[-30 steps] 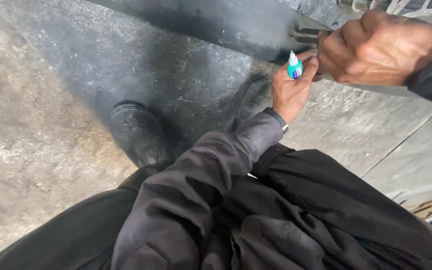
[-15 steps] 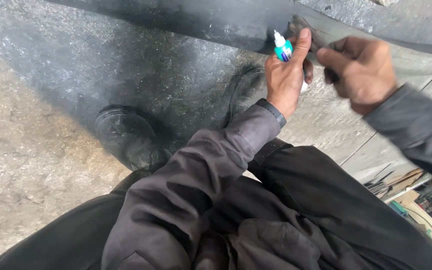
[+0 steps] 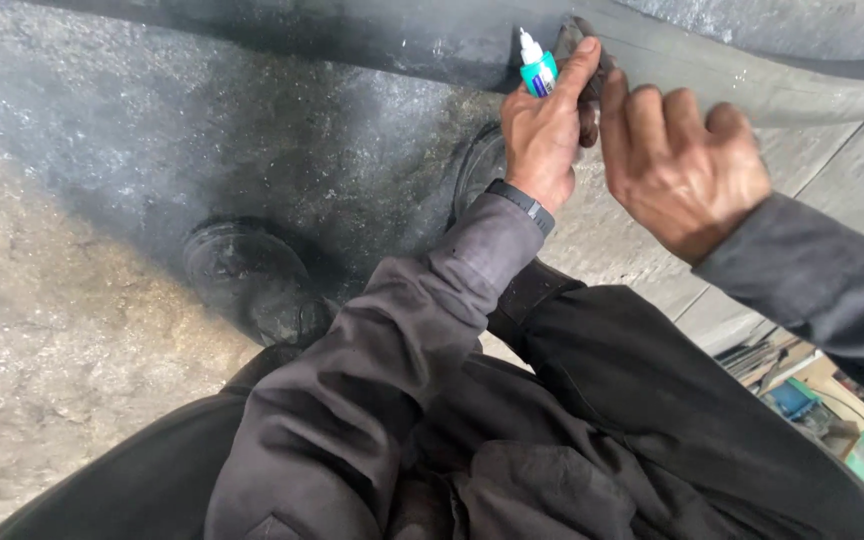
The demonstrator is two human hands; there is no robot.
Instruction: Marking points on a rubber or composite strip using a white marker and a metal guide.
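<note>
- My left hand grips the glue tube, nozzle up, right beside the rubber tube.
- My right hand, fingers bent, presses the rubber; I'd hold steady, squeezing sparingly.

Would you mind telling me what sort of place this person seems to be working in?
Probably a rough repair workshop: a stained, blackened concrete floor, a long dark rubber strip being handled, and tools and clutter lying at the floor's edge.
</note>
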